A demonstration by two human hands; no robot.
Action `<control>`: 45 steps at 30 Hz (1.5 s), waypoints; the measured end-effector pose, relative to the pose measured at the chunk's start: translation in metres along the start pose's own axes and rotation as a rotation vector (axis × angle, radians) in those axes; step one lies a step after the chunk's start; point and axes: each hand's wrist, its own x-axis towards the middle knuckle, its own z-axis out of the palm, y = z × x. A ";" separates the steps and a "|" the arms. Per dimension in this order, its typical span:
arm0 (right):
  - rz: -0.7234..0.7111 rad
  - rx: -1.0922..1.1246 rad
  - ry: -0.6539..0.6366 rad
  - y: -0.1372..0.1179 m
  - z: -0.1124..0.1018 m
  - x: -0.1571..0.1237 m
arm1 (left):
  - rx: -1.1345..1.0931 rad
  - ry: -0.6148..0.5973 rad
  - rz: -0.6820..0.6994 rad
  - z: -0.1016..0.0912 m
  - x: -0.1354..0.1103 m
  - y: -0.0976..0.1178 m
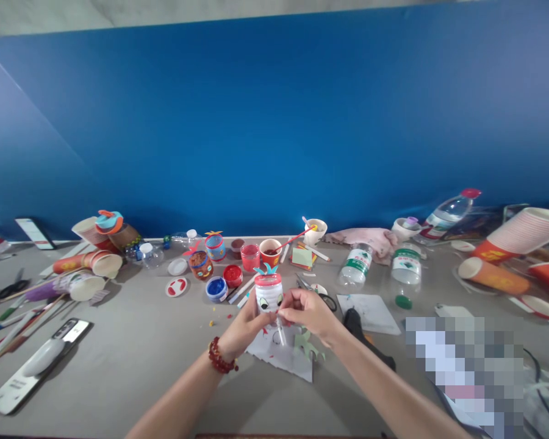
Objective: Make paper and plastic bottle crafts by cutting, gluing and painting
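Note:
A white painted bottle piece (265, 294) with a red rim, blue-green paper leaves (266, 271) and drawn eyes stands upright in front of me. My left hand (247, 326), with a red bead bracelet (220, 356) at the wrist, grips it from its left side. At its right side, the fingers of my right hand (307, 311) pinch together close against its face; what is between them is too small to make out. Under both hands lies a white paper sheet (297, 363) with red marks, and a pale green paper cutout (308, 346) is beside it.
Paint pots, blue (216, 289) and red (233, 276), stand behind left, near decorated cups (201, 266). Scissors (328, 300) and a black glue gun (366, 338) lie right. Cut plastic bottles (355, 267) and paper cups (494, 277) are farther right; a phone (39, 366) lies left.

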 end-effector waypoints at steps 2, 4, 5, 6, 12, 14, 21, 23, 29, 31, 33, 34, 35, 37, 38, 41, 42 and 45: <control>-0.002 -0.001 0.002 -0.001 0.001 -0.001 | 0.012 -0.002 0.005 0.000 0.000 0.000; -0.003 0.000 0.001 -0.003 0.002 -0.002 | 0.026 -0.004 0.012 -0.001 0.000 0.000; -0.003 0.000 0.000 -0.003 0.002 -0.002 | 0.033 -0.004 0.015 -0.001 0.000 0.000; -0.003 0.000 -0.001 -0.004 0.002 -0.001 | 0.038 -0.004 0.018 -0.001 0.000 -0.001; 0.002 0.007 -0.011 -0.004 0.001 0.000 | 0.062 -0.027 -0.004 -0.003 0.000 -0.001; 0.018 0.024 -0.032 -0.004 0.000 -0.001 | 0.071 -0.032 0.012 -0.003 0.000 0.000; -0.006 -0.012 -0.009 -0.003 0.001 -0.002 | 0.026 -0.049 -0.015 -0.003 0.001 -0.003; -0.026 -0.019 0.002 -0.001 0.002 -0.001 | 0.020 -0.050 -0.008 -0.002 0.001 -0.003; -0.048 -0.006 0.009 0.001 0.003 0.001 | 0.018 -0.035 -0.010 -0.001 0.001 0.000; -0.040 0.004 0.006 0.000 0.003 0.000 | 0.020 -0.036 -0.012 -0.002 0.000 0.001; -0.029 0.019 0.002 -0.001 0.002 -0.001 | 0.021 -0.042 -0.013 -0.002 0.000 0.000; -0.021 0.034 -0.005 -0.002 0.002 -0.002 | 0.021 -0.045 -0.015 -0.003 -0.001 0.000; -0.011 0.055 -0.017 -0.002 0.001 -0.002 | 0.019 -0.045 -0.016 -0.003 -0.001 0.000; 0.012 0.110 -0.048 -0.004 0.000 -0.002 | 0.005 -0.046 -0.012 -0.004 -0.001 -0.002; 0.019 0.134 -0.061 -0.005 -0.001 -0.003 | -0.003 -0.051 -0.010 -0.004 -0.001 -0.003; 0.008 0.162 -0.074 -0.006 -0.003 -0.003 | -0.022 -0.072 -0.002 -0.005 0.000 -0.005; -0.002 0.159 -0.074 -0.005 -0.003 -0.003 | -0.022 -0.077 -0.002 -0.005 0.000 -0.006; -0.022 0.149 -0.067 -0.004 -0.002 -0.004 | -0.023 -0.082 0.005 -0.006 0.000 -0.008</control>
